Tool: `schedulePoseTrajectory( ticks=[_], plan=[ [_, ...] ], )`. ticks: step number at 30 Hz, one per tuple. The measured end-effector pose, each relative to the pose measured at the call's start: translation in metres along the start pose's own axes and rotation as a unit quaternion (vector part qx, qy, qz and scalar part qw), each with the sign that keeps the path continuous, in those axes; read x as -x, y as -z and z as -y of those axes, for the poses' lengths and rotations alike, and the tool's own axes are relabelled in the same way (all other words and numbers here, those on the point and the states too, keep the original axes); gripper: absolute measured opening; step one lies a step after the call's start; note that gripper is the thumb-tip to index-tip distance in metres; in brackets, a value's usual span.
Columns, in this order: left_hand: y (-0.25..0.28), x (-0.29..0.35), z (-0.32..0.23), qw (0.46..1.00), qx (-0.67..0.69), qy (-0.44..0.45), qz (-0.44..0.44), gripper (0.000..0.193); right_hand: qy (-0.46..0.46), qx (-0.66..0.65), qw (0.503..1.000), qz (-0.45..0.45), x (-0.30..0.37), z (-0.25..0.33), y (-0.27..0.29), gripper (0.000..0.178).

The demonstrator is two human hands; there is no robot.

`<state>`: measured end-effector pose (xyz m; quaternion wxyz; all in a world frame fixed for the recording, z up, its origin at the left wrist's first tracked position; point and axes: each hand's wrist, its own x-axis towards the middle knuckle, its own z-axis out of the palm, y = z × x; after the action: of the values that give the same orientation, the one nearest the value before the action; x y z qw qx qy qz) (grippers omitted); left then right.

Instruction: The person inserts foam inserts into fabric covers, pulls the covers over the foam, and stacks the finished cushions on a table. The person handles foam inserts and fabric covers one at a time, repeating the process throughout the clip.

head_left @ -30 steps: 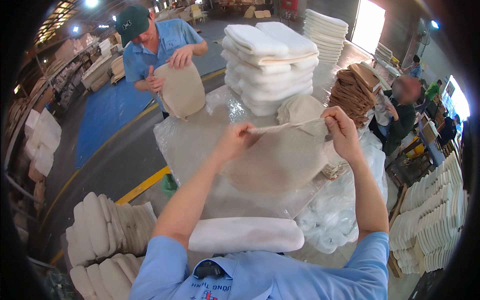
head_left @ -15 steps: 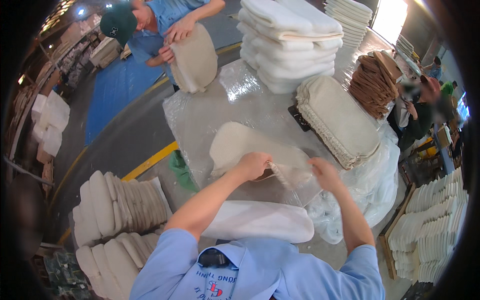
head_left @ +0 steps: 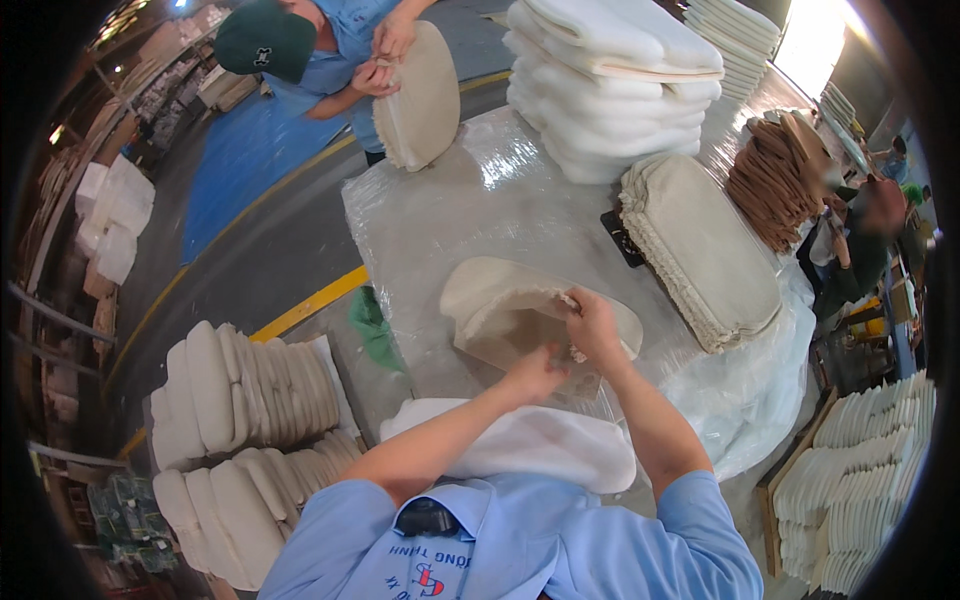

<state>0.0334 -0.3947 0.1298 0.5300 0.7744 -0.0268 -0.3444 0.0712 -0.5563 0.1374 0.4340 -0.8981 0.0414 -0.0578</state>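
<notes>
A beige fabric cover [head_left: 490, 280] with a fringed, frayed edge lies on the plastic-wrapped table in front of me. Its mouth gapes toward me and shows the inside. My right hand [head_left: 596, 328] pinches the fringed edge at the right part of the opening. Just below and left of it, my left hand [head_left: 537, 376] is over the near side of the cover; its fingers are blurred, and their grip does not show. Between my forearms, a white padded piece [head_left: 520, 440] rests against the near table edge.
Beyond the cover stand a pile of beige covers [head_left: 715, 255], brown folded fabric [head_left: 770, 180] and tall white padding [head_left: 615, 90]. Beige cushions [head_left: 245, 390] are stacked at lower left, white pads [head_left: 860, 480] at lower right. A co-worker [head_left: 340, 50] across the table holds a beige cover [head_left: 425, 95].
My right hand has come left onto the fringed edge, and the cover's mouth is spread wider. My left hand has moved right and nearer to me, off the edge it pinched.
</notes>
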Motion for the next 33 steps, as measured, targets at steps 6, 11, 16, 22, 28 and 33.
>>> schedulePoseTrajectory(
  ticks=[6,11,16,22,28,33],
  plan=[
    [0.078,-0.069,0.042,0.906,0.401,0.043,-0.125,0.036,-0.011,-0.056,0.998,-0.037,0.006,0.024,0.02,0.017],
    [0.111,-0.072,0.007,0.787,0.589,-0.136,-0.124,0.037,0.017,-0.066,0.997,-0.024,0.06,-0.003,0.03,0.019],
    [0.105,-0.034,-0.045,0.799,0.571,-0.185,-0.045,0.042,-0.119,-0.228,0.927,0.274,0.085,-0.018,0.052,0.02],
    [0.062,0.008,-0.066,0.76,0.613,-0.171,0.13,0.044,-0.035,-0.312,0.949,0.018,0.022,-0.04,0.13,0.081],
    [0.072,0.059,-0.054,0.817,0.477,-0.284,0.154,0.059,0.03,-0.408,0.911,0.06,0.03,0.007,0.165,0.052],
    [0.038,0.095,-0.1,0.748,0.604,-0.136,0.241,0.086,-0.005,-0.346,0.938,-0.036,0.101,0.011,0.238,0.02]
  ],
)
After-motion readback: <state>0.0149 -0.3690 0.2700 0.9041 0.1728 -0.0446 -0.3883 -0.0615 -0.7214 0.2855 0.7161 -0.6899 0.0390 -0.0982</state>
